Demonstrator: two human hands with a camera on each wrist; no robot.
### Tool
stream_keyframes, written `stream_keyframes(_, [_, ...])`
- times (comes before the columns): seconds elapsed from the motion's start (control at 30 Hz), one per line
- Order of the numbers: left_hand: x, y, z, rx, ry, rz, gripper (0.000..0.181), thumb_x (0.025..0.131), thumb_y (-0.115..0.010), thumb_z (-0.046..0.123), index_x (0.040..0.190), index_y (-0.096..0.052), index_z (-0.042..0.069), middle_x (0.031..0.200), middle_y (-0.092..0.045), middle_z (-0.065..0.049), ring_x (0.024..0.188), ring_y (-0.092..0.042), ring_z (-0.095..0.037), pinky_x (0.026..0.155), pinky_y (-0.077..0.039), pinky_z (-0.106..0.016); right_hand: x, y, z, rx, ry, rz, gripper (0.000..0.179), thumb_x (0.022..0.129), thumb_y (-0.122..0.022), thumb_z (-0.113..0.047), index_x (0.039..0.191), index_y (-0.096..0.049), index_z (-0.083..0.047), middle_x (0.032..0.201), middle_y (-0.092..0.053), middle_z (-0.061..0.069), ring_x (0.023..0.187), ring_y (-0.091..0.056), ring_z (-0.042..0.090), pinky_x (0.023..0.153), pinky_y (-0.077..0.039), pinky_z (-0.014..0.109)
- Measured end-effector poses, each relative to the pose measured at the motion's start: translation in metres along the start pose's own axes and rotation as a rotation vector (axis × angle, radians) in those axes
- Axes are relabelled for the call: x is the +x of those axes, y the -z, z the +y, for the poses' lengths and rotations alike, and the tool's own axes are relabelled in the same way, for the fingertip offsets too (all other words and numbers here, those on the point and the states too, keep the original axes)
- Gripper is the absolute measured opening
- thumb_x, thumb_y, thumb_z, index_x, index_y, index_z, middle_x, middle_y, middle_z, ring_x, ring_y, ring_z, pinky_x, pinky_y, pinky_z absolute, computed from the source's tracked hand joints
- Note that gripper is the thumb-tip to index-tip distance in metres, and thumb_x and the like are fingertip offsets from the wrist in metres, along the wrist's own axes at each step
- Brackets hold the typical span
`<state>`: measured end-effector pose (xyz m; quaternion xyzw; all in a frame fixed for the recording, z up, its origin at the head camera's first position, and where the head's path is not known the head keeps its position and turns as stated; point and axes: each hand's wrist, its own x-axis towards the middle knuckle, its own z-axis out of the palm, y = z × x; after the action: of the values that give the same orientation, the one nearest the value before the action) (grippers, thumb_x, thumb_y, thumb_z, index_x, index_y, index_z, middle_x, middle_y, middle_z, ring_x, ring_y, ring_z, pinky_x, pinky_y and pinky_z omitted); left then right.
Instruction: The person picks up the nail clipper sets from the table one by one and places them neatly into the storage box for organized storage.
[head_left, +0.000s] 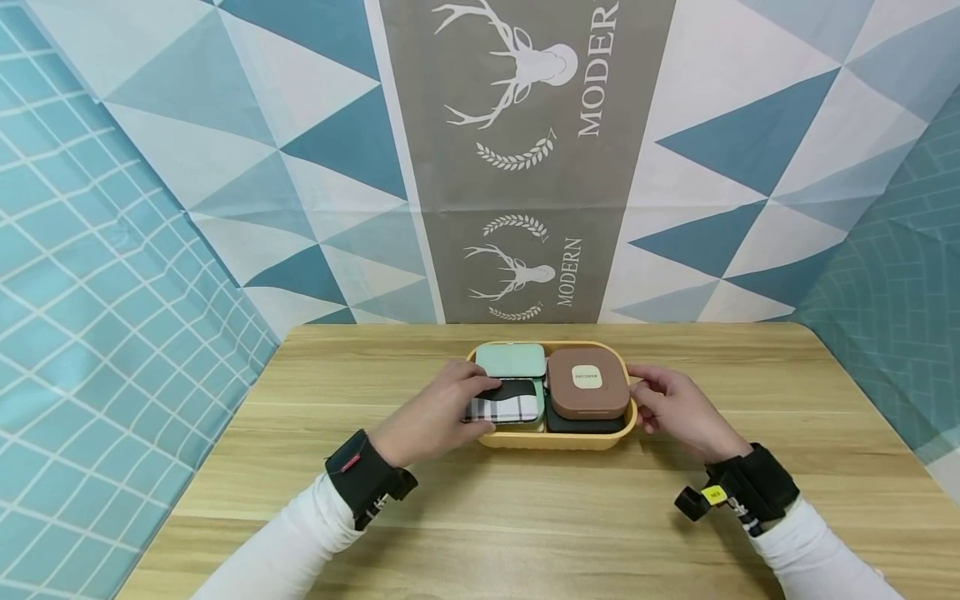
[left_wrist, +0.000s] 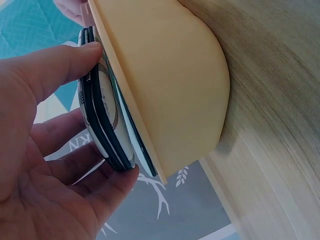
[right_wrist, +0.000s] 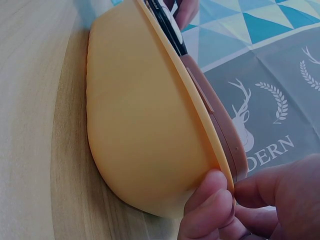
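A yellow oval basket point(head_left: 551, 442) stands on the wooden table and holds several flat cases. My left hand point(head_left: 441, 410) grips a flat black-and-white plaid case point(head_left: 512, 408) at the basket's left end. In the left wrist view, thumb and fingertips hold opposite edges of this dark-edged case point(left_wrist: 102, 117), tilted at the rim. My right hand point(head_left: 681, 410) pinches the basket's right rim; the right wrist view shows the thumb inside and curled fingers against the outer wall point(right_wrist: 135, 105). Beside that hand, a brown square box point(head_left: 600, 387) with a cream label lies inside the basket.
A mint green case point(head_left: 512, 360) lies at the basket's back left. Under the brown box sits a black flat item point(head_left: 588, 424). The tabletop point(head_left: 525, 517) extends in front and to both sides. A patterned cloth wall point(head_left: 337, 167) rises behind the table.
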<state>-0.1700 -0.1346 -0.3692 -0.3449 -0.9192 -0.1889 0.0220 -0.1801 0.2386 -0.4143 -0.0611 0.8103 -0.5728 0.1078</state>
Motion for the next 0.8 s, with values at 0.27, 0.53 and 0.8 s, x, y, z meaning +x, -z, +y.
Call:
stream_keyframes(0.27, [0.0029, -0.0019, 0.0006, 0.013, -0.023, -0.009, 0.053, 0.095, -0.083, 0.024, 0.142, -0.066, 0.005, 0.137, -0.059, -0.011, 0.121, -0.051, -0.023, 0.098, -0.052, -0.037, -0.0003, 0.0000, 0.0001, 0.003, 0.005, -0.004, 0.051, 0.114, -0.047, -0.012, 0.161, -0.037, 0.006, 0.102, -0.058, 0.020, 0.075, -0.060, 0.027, 0.061, -0.056, 0.034])
stream_keyframes(0.53, [0.0058, -0.0048, -0.0009, 0.029, -0.052, -0.010, 0.052, 0.096, -0.082, 0.026, 0.142, -0.066, 0.006, 0.134, -0.059, -0.010, 0.117, -0.051, -0.022, 0.096, -0.051, -0.036, -0.0003, 0.0000, 0.0002, 0.003, 0.010, -0.005, 0.051, 0.113, -0.047, -0.011, 0.160, -0.037, 0.006, 0.102, -0.059, 0.021, 0.074, -0.060, 0.026, 0.061, -0.055, 0.033])
stream_keyframes(0.8, [0.0082, -0.0069, -0.0007, 0.047, -0.077, -0.010, 0.050, 0.097, -0.082, 0.026, 0.140, -0.067, 0.006, 0.131, -0.059, -0.009, 0.115, -0.051, -0.022, 0.095, -0.050, -0.036, -0.0001, 0.0002, 0.0003, 0.008, 0.008, -0.005, 0.051, 0.113, -0.047, -0.011, 0.160, -0.038, 0.006, 0.102, -0.058, 0.021, 0.074, -0.060, 0.027, 0.061, -0.055, 0.033])
